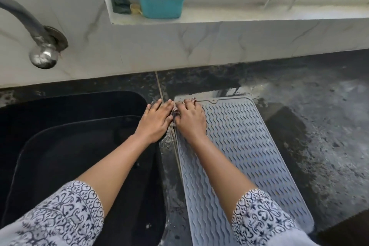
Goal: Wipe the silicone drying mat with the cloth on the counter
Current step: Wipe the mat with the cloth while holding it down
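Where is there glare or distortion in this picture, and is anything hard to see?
Head view: window light glares on the wet counter behind the mat; the wide lens bends the sill and counter edges; the sink is dark; the cloth is mostly hidden between the hands.

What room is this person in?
Most likely a home kitchen: a black sink is set into a dark stone counter, a tap comes out of the wall, and a grey drying mat lies beside the sink.
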`<state>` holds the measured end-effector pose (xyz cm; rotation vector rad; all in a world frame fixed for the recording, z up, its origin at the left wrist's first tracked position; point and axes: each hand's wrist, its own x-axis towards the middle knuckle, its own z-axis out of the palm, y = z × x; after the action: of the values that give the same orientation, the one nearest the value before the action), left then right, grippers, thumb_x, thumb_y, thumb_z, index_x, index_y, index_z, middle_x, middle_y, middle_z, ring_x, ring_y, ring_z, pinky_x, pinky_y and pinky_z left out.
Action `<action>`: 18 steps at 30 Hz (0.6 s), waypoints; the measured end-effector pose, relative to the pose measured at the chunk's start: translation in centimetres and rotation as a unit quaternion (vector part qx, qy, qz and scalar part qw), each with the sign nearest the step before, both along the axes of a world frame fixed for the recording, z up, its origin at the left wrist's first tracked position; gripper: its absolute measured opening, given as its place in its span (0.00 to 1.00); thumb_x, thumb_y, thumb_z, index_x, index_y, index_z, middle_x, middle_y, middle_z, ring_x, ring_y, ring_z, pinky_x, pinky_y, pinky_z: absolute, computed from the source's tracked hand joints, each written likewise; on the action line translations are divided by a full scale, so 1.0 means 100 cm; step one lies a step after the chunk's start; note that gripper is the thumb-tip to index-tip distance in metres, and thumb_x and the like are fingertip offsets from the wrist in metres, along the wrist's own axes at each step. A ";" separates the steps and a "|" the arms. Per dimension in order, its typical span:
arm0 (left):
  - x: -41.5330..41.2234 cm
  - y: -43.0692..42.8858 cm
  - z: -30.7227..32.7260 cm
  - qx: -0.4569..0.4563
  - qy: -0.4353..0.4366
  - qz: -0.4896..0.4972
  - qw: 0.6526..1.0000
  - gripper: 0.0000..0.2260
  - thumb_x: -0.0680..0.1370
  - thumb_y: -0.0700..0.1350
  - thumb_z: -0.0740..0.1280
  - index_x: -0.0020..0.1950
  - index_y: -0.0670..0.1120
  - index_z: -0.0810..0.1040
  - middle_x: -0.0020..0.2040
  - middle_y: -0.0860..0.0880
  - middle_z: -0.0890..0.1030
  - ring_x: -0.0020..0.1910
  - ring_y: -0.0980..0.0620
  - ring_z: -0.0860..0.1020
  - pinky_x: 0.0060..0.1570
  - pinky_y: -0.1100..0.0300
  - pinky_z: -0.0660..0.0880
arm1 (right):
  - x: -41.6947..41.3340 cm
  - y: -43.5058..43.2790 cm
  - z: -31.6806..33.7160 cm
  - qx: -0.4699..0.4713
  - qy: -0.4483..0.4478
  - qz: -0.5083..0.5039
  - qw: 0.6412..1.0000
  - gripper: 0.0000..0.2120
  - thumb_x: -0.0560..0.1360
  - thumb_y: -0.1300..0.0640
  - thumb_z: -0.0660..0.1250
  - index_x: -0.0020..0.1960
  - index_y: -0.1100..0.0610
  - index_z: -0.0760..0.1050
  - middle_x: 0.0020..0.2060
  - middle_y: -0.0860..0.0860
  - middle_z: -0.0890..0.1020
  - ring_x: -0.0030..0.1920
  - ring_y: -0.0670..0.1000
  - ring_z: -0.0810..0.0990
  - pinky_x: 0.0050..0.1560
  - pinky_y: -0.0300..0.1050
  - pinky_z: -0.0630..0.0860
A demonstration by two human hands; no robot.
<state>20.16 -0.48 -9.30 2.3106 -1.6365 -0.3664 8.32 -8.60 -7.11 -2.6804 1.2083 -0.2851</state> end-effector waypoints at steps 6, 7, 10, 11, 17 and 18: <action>-0.001 -0.004 0.003 0.022 -0.064 -0.015 0.998 0.24 0.83 0.53 0.49 0.78 0.52 0.51 0.78 0.54 0.53 0.77 0.49 0.49 0.74 0.48 0.47 | -0.032 0.043 0.014 -0.034 0.055 0.011 0.998 0.16 0.76 0.58 0.60 0.63 0.57 0.71 0.56 0.55 0.76 0.53 0.58 0.72 0.44 0.50 0.73; -0.001 -0.003 0.003 0.019 -0.063 -0.016 0.998 0.24 0.83 0.53 0.49 0.78 0.51 0.51 0.78 0.54 0.53 0.77 0.49 0.49 0.74 0.48 0.47 | -0.046 0.057 0.020 -0.030 0.066 0.018 0.997 0.16 0.76 0.58 0.61 0.63 0.57 0.70 0.56 0.55 0.76 0.52 0.57 0.72 0.43 0.48 0.73; -0.001 -0.002 0.002 0.007 -0.043 -0.013 0.999 0.23 0.83 0.53 0.49 0.78 0.51 0.51 0.78 0.54 0.53 0.77 0.49 0.48 0.74 0.47 0.46 | -0.081 0.082 0.042 0.057 0.122 0.055 0.989 0.15 0.78 0.55 0.59 0.65 0.53 0.69 0.57 0.52 0.74 0.54 0.56 0.71 0.46 0.48 0.73; 0.000 -0.002 0.001 0.004 -0.042 -0.013 0.999 0.23 0.83 0.53 0.49 0.78 0.52 0.51 0.78 0.54 0.53 0.77 0.50 0.48 0.74 0.47 0.45 | -0.084 0.076 0.048 0.090 0.131 0.056 0.986 0.14 0.78 0.53 0.59 0.63 0.52 0.71 0.57 0.51 0.74 0.54 0.56 0.71 0.49 0.48 0.74; -0.001 -0.003 0.001 0.008 -0.034 -0.007 0.999 0.23 0.83 0.51 0.49 0.78 0.51 0.52 0.78 0.54 0.53 0.78 0.49 0.48 0.74 0.48 0.45 | -0.014 0.014 0.041 0.069 0.000 -0.006 0.998 0.16 0.77 0.53 0.58 0.63 0.50 0.73 0.61 0.52 0.74 0.58 0.57 0.70 0.55 0.52 0.71; 0.000 -0.003 0.001 0.010 -0.034 -0.005 0.999 0.23 0.83 0.50 0.49 0.78 0.50 0.53 0.78 0.54 0.53 0.77 0.49 0.48 0.74 0.48 0.45 | -0.003 0.010 0.031 0.047 0.002 -0.002 0.999 0.16 0.77 0.53 0.57 0.65 0.51 0.72 0.62 0.52 0.74 0.59 0.58 0.69 0.56 0.53 0.69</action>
<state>20.12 -0.82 -9.18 2.3535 -1.6847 -0.3104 7.99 -7.55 -4.01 -2.5999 1.1974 -0.2163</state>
